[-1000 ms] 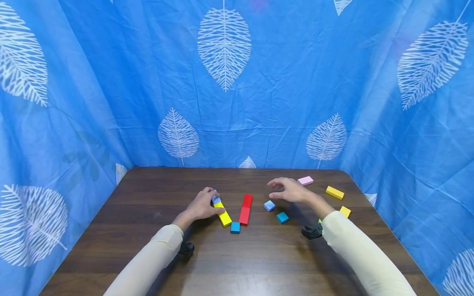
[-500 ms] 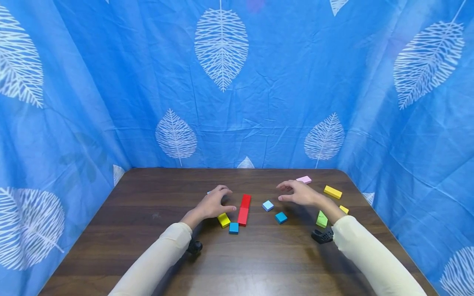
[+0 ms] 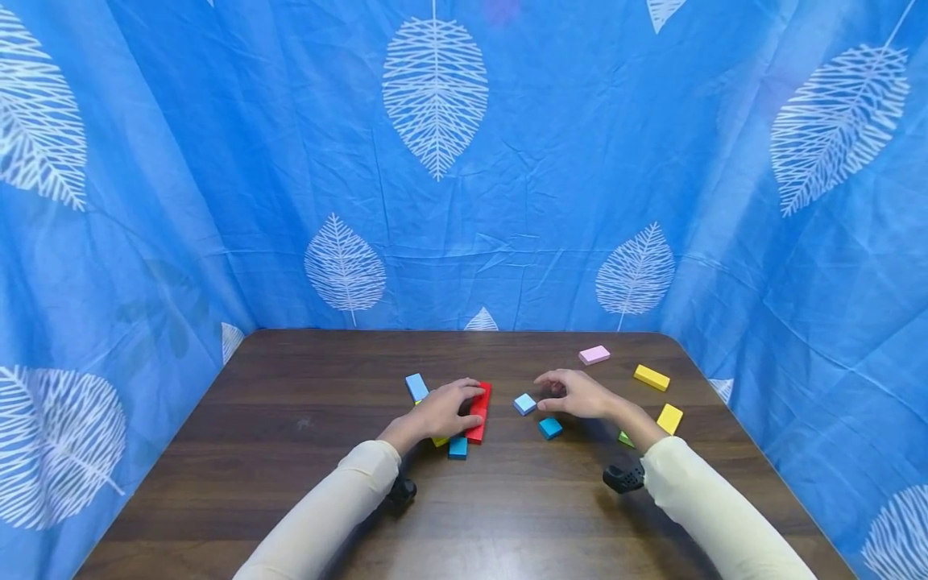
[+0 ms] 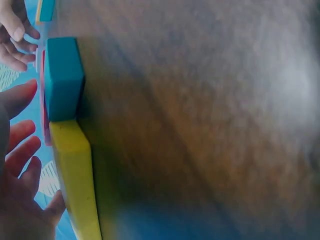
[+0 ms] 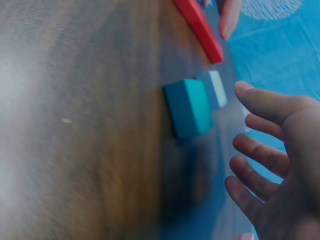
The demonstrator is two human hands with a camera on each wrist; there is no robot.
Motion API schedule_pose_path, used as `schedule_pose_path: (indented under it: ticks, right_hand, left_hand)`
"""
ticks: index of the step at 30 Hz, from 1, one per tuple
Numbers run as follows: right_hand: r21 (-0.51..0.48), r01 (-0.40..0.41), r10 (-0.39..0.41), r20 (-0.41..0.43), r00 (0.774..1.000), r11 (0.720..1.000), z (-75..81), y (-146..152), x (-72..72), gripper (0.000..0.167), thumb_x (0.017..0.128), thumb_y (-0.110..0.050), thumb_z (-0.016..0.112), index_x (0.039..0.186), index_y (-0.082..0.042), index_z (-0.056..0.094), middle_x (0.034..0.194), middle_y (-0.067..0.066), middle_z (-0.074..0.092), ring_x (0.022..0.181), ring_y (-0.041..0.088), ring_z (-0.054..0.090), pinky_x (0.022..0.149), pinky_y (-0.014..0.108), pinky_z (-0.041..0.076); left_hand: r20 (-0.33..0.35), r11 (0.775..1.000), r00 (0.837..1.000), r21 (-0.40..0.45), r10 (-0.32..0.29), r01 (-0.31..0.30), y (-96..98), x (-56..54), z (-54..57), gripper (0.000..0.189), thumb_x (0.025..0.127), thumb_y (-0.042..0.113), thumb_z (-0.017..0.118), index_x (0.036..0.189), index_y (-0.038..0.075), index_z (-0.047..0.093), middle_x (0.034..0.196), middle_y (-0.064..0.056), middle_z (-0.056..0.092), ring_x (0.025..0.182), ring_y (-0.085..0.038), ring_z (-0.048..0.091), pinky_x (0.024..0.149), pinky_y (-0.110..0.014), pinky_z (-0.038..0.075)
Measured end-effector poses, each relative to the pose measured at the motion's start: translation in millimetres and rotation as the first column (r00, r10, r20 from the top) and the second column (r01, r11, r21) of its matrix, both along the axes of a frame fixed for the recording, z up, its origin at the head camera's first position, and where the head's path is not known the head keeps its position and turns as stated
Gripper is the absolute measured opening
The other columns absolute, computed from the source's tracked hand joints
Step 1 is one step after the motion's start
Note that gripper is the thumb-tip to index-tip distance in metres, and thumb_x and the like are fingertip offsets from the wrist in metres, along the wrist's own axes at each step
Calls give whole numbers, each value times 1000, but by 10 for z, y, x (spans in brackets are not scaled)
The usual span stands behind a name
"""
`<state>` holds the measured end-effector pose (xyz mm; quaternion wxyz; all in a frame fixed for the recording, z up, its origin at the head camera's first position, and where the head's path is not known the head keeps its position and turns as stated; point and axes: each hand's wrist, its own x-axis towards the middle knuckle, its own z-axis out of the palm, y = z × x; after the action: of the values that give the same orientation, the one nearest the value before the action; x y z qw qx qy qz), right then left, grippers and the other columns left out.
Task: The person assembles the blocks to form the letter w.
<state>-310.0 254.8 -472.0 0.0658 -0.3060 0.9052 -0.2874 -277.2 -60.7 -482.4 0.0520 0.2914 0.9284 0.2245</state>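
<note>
My left hand [image 3: 438,412] hovers over the left row of blocks, its thumb and fingertips reaching across the red blocks [image 3: 485,395]. Loosely spread fingers hold nothing in the left wrist view. Under that hand, a yellow block [image 4: 76,175] is mostly hidden in the head view, with a light blue block [image 3: 416,386] at its far end and a teal block [image 3: 457,448] at its near end. My right hand [image 3: 580,395] is beside a small light blue block [image 3: 525,404] and a second teal block [image 3: 550,428]. Its fingers are relaxed and apart in the right wrist view.
Towards the right of the brown wooden table [image 3: 290,467] lie a pink block [image 3: 594,354], a yellow bar [image 3: 652,378] and another yellow block [image 3: 670,419]. A green block [image 3: 626,439] is partly hidden by the right forearm. Blue leaf-patterned cloth [image 3: 464,242] surrounds the table.
My left hand has left the yellow and light blue blocks and moved right over the red ones. My right hand drew back rightwards, then came slightly nearer the small light blue block.
</note>
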Motion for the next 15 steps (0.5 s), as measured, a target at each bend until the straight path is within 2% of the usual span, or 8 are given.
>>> schedule_pose_path:
  ticks: [9,15]
  right_hand:
    - [-6,68,-68,-23,997,998,-136,-149,38,48,94,-32,79,128,0,68,111,4,68,98,20,61,89,45,55]
    - [12,118,-118,-38,992,993,-205,-225,18,44,88,-37,85,114,-5,70,99,-1,65,90,16,58,84,39,54]
  left_hand:
    - [-1,1000,1000,-4,-7,7,34,10,-23,54,99,29,72,148,8,58,154,-8,49,140,-29,46,112,-47,42]
    - [10,1000,1000,7,-11,11,23,10,-44,53,99,29,73,145,8,61,154,-10,49,141,-30,45,112,-48,42]
